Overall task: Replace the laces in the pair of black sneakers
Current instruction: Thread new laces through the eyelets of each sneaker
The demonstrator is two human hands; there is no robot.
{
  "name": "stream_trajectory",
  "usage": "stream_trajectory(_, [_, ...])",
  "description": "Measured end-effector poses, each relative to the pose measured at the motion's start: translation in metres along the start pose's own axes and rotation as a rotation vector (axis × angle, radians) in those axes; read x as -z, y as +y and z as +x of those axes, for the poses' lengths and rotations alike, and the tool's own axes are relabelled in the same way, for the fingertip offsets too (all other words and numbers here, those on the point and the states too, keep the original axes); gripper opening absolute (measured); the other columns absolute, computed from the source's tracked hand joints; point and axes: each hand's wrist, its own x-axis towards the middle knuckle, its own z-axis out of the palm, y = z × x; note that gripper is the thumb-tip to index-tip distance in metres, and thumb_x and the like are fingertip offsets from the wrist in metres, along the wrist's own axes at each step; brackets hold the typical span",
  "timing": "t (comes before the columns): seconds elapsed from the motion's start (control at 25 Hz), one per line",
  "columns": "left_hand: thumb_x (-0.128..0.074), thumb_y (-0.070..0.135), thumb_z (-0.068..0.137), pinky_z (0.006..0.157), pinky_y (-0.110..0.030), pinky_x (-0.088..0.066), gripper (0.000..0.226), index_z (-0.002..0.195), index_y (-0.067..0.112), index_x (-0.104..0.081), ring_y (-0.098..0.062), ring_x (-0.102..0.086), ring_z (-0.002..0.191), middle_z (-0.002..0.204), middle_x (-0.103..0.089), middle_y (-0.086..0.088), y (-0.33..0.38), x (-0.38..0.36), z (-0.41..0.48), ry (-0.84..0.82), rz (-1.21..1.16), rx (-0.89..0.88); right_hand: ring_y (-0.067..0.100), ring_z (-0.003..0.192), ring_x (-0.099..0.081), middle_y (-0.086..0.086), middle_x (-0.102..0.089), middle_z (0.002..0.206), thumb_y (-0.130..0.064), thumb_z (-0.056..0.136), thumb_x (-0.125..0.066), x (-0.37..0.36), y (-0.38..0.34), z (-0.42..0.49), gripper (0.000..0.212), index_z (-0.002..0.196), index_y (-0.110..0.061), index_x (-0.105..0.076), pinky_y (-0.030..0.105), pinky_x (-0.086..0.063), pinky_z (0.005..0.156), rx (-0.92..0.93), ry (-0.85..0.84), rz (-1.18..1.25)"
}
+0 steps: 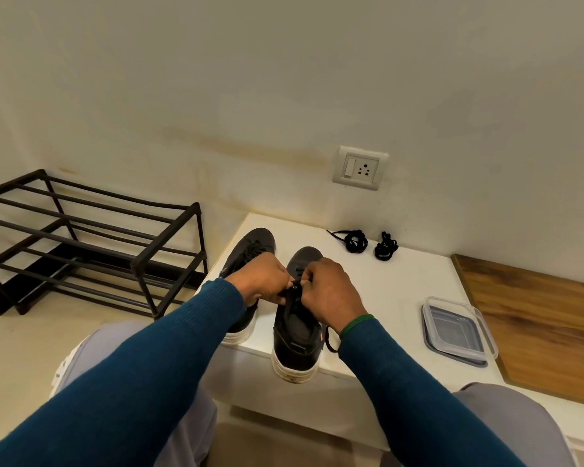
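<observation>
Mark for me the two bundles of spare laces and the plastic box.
Plastic box [454, 326]: head view, its bare middle.
Lace bundle nearer the box [386, 247]: head view, middle of the coil.
Lace bundle further from the box [355, 241]: head view, middle of the coil.

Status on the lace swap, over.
Pinching lace atop right-hand sneaker: left hand, right hand. Beside it, other sneaker looks laced. Two coiled laces behind, untouched. Nothing in the way.

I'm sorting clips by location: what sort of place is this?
Probably a home entryway or room corner: a black shoe rack stands on the floor by the wall, a low white bench holds two black sneakers, and a switched wall socket sits just above it.
</observation>
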Motion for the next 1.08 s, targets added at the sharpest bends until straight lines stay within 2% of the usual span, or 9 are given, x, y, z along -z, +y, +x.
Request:
stream_trajectory(0.12, [-0.058,-0.002,0.096,0.078,-0.033,-0.062,0.018,0.089,0.004,-0.073,-0.017,-0.069,0.081,0.098,-0.071,-0.006,0.0,-0.001,0.001,0.008,0.006,0.001,0.019,0.087,-0.054,0.005,-0.054,0.106,-0.017,0.092,-0.061,0.001,-0.003,-0.002,0.012,0.102,-0.013,-0.064,0.028,-0.043,0.072,0.018,-0.013,-0.061])
stream_trajectory(0.24, [-0.057,-0.002,0.096,0.072,-0.029,-0.062,0.017,0.099,-0.002,-0.073,-0.017,-0.069,0.078,0.096,-0.071,-0.011,-0.002,-0.002,0.002,0.028,-0.003,0.006,0.018,0.083,-0.051,0.006,-0.052,0.106,-0.017,0.092,-0.061,-0.001,-0.004,-0.003,0.014,0.105,-0.012,-0.062,0.028,-0.04,0.07,0.054,-0.032,-0.123])
stream_trajectory(0.4, [-0.053,-0.002,0.097,0.08,-0.034,-0.062,0.018,0.1,-0.01,-0.069,-0.024,-0.07,0.083,0.095,-0.07,-0.02,-0.004,0.001,0.004,0.016,0.045,-0.031,0.018,0.083,-0.054,0.003,-0.056,0.102,-0.015,0.092,-0.061,-0.008,-0.001,-0.004,0.013,0.104,-0.015,-0.06,0.031,-0.047,0.072,0.05,0.016,-0.068])
stream_trajectory(0.48, [-0.05,0.001,0.099,0.073,-0.028,-0.062,0.02,0.098,-0.006,-0.068,-0.019,-0.065,0.073,0.084,-0.066,-0.016,-0.007,0.0,0.004,0.012,-0.005,-0.04,0.018,0.085,-0.056,-0.001,-0.059,0.099,-0.014,0.092,-0.062,-0.009,0.002,-0.004,0.018,0.108,-0.018,-0.059,0.031,-0.05,0.073,0.053,0.03,0.003])
stream_trajectory(0.6, [-0.055,0.003,0.099,0.07,-0.024,-0.061,0.018,0.1,-0.001,-0.072,-0.015,-0.067,0.073,0.087,-0.07,-0.013,-0.009,-0.003,0.005,0.036,0.052,-0.09,0.018,0.092,-0.062,-0.001,-0.065,0.104,-0.018,0.094,-0.062,-0.007,0.008,0.0,0.014,0.107,-0.023,-0.065,0.032,-0.053,0.08,0.08,0.006,0.063])
stream_trajectory(0.76, [-0.054,0.003,0.095,0.08,-0.038,-0.062,0.02,0.088,-0.007,-0.07,-0.02,-0.068,0.075,0.083,-0.069,-0.02,-0.007,-0.002,0.002,0.037,0.208,-0.126,0.017,0.094,-0.061,-0.001,-0.066,0.106,-0.02,0.095,-0.06,-0.005,0.012,0.003,0.013,0.104,-0.024,-0.068,0.031,-0.052,0.082,0.101,-0.034,0.077])
stream_trajectory(0.88, [-0.048,0.001,0.09,0.08,-0.051,-0.058,0.021,0.073,0.0,-0.06,-0.029,-0.064,0.075,0.076,-0.061,-0.017,0.0,0.002,-0.002,0.125,0.398,-0.224,0.017,0.099,-0.061,-0.003,-0.068,0.109,-0.024,0.095,-0.061,0.001,0.018,0.006,0.016,0.108,-0.029,-0.068,0.034,-0.051,0.086,0.119,-0.107,0.09])
stream_trajectory(0.96, [-0.044,0.005,0.098,0.082,-0.048,-0.059,0.021,0.091,-0.003,-0.062,-0.029,-0.069,0.084,0.09,-0.066,-0.019,0.005,0.007,-0.001,0.238,0.175,-0.239,0.016,0.104,-0.062,-0.005,-0.069,0.113,-0.028,0.095,-0.061,0.007,0.023,0.009,0.02,0.112,-0.034,-0.069,0.037,-0.051,0.091,0.112,-0.15,0.105])
stream_trajectory(1.08, [-0.032,0.014,0.108,0.078,-0.039,-0.061,0.025,0.122,0.002,-0.05,-0.028,-0.071,0.091,0.104,-0.065,-0.016,0.014,0.011,0.0,0.257,-0.493,-0.129,0.014,0.113,-0.06,-0.009,-0.068,0.123,-0.032,0.096,-0.059,0.01,0.027,0.01,0.028,0.122,-0.035,-0.067,0.037,-0.049,0.098,0.145,-0.172,0.099])
